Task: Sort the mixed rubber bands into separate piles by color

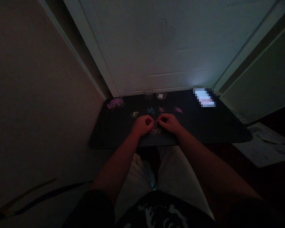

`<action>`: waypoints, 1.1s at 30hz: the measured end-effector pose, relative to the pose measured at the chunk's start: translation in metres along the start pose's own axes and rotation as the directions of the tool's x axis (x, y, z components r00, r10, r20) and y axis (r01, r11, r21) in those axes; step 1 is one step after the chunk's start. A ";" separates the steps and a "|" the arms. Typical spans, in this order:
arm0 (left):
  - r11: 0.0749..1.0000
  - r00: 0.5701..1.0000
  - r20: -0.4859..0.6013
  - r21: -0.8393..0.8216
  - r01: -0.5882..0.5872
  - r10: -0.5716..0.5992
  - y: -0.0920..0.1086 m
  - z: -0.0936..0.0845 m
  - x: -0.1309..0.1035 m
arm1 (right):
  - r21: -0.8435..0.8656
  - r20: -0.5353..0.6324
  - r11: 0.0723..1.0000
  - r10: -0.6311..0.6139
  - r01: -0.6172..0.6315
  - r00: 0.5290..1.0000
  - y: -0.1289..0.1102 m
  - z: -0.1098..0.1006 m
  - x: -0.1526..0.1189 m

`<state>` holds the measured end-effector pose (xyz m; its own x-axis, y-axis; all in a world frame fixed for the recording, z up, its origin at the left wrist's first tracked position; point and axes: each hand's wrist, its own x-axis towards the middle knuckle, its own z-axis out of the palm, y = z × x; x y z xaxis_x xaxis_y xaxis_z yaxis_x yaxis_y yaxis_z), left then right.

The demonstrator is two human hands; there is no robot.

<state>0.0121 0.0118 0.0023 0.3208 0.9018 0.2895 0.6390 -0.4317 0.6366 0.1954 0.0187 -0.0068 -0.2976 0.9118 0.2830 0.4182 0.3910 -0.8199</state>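
My left hand [143, 125] and my right hand [169, 123] meet near the front edge of the dark table, fingertips pinched close together. Between them shows a tiny thin piece, too small and dim to name. Just below the fingertips lies a mixed pile of small thin pieces [155, 130]. Beyond my hands sit small separate heaps: a yellowish one [134, 114], a blue one [151, 110], a pink one [161, 109] and a purple-pink one [178, 110]. A larger pink and purple pile [116, 103] rests at the far left corner.
The dark table [204, 126] stands against a white panel with heart shapes. At its back edge are a clear round container [148, 94] and a round lid-like dish [161, 95] with a white square. A bright, blurred-out screen [204, 97] is at the back right.
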 end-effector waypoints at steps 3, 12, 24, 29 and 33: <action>1.000 1.000 0.010 0.020 0.017 -0.017 0.000 0.000 0.000 | -0.007 -0.007 1.000 0.003 -0.003 1.000 -0.001 0.000 0.000; 1.000 1.000 -0.023 -0.019 -0.007 0.007 0.003 0.000 0.000 | -0.042 -0.017 0.999 -0.019 0.018 1.000 0.000 -0.001 0.000; 1.000 0.999 0.032 -0.015 0.019 -0.019 0.002 0.001 0.001 | -0.044 0.010 0.999 0.002 -0.001 1.000 -0.003 -0.001 0.000; 1.000 1.000 0.020 0.003 0.002 -0.002 0.002 0.000 0.001 | -0.026 0.014 1.000 0.016 -0.016 1.000 -0.004 0.000 -0.001; 1.000 1.000 0.020 0.018 -0.009 0.009 0.002 0.000 0.001 | -0.046 0.023 0.999 0.018 -0.017 1.000 -0.004 0.000 0.000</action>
<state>0.0135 0.0113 0.0041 0.3407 0.8974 0.2804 0.6486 -0.4402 0.6209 0.1940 0.0170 -0.0038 -0.3102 0.9154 0.2567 0.4623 0.3812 -0.8006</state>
